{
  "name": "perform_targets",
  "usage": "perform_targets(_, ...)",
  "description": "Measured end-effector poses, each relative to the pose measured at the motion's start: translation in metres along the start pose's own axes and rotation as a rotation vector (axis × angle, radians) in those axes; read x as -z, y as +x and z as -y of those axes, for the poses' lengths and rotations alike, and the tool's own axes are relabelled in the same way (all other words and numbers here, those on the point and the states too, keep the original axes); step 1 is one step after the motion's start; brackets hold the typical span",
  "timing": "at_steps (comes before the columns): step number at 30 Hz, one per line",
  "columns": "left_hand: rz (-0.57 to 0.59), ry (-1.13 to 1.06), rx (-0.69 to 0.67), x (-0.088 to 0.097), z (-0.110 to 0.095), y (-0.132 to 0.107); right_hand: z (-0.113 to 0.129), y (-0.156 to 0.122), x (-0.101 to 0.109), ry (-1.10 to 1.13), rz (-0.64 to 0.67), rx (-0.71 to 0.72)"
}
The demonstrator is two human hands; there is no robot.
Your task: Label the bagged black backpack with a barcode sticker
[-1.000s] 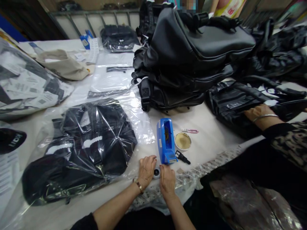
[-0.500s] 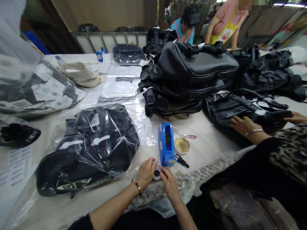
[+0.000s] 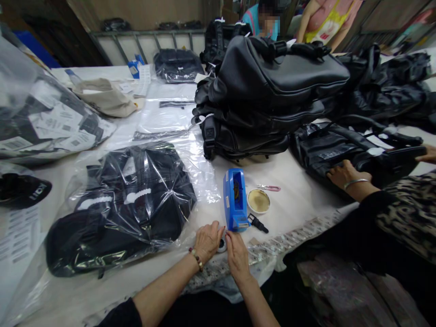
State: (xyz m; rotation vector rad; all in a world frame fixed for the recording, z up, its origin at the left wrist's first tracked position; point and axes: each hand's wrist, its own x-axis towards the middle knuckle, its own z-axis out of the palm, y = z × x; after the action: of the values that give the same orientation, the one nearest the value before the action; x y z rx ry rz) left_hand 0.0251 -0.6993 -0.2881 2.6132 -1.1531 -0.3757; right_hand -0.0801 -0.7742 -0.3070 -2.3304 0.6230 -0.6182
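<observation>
- Blue tape dispenser (image 3: 235, 200), head view: just past the hands at 12 o'clock, presumably for easy reach.
- Small roll (image 3: 221, 245): between left hand (image 3: 207, 240) and right hand (image 3: 237, 255), fingertips close together, perhaps steadying it; whether they grip, I cannot tell.
- Pale bench (image 3: 299, 193): bagged backpack (image 3: 122, 209), 10 o'clock.
- Room: metal railing (image 3: 150, 32), 11 o'clock.

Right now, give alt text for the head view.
Bare left hand and right hand flank a small round dark-centred object near a blue tape dispenser. At left lies a black bag in clear plastic; beyond, stacked smooth black bags.
</observation>
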Motion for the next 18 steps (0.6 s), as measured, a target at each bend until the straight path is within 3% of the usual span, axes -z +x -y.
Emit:
perform_targets(6, 0.016, 0.040, -0.068, 0.001, 0.009, 0.003, 0.008, -0.007, -0.015, -0.182, -0.115, 0.004)
perform_targets(18, -0.138, -0.009, -0.229, -0.005, 0.017, -0.004, 0.005, -0.008, -0.013, -0.210, -0.093, 0.044)
